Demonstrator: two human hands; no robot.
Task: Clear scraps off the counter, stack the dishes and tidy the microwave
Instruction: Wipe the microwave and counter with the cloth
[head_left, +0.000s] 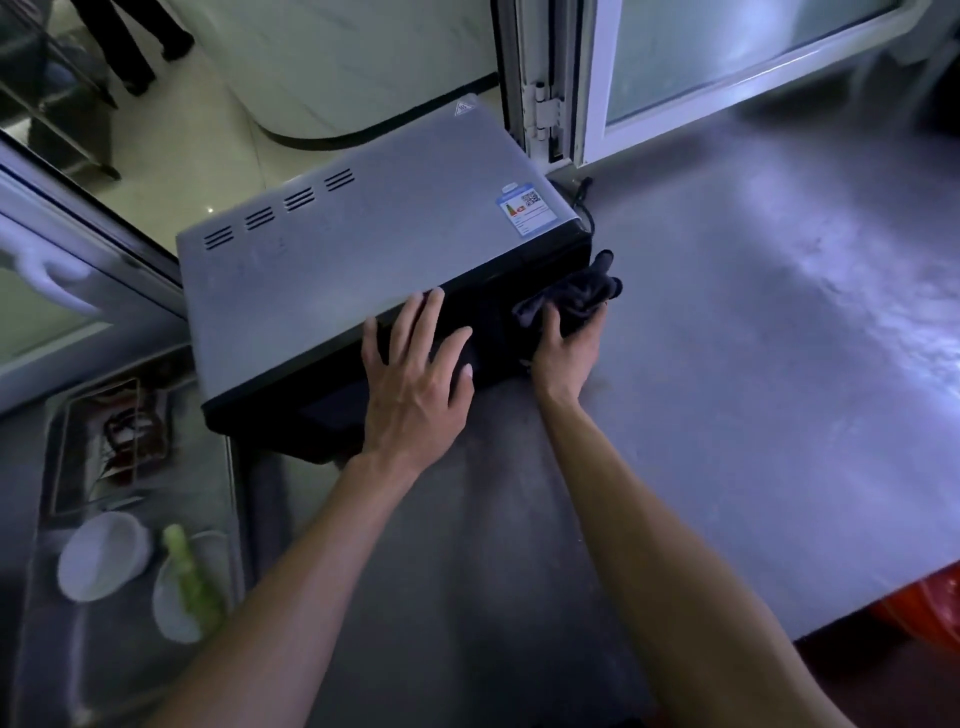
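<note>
Two bare forearms reach up from the bottom edge across a grey steel table (753, 364). At the table's far left corner sits a microwave (363, 244), silver on top with a black front, its back against a window frame.

Left hand (415, 374) lies flat with fingers spread on the black front, near its upper edge, holding nothing. Right hand (569, 345) grips a dark cloth (576, 296), fingers curled round it, pressed to the right end of the front, where the controls would likely be.

Left of the table's edge lies a sink (57, 649) holding a white bowl (104, 556), a white plate (182, 597) with a green vegetable stalk (192, 582) on it, and a wire rack (124, 431) with something reddish inside.

Risks, as judgement: the microwave stands close to the table's left edge above the sink, so a hard push from the cloth could slide it that way (the left hand seems to be bracing against this). Wiping over the controls might press a button. A black cord (584, 200) runs behind the right rear corner; shifting the microwave could tug it.

Hard to make out: the front is nearly black in dim light, so door, handle and buttons cannot be told apart, nor whether the door is shut. Rack contents are blurred. An orange thing (930, 603) under the table's near right edge is cut off.
</note>
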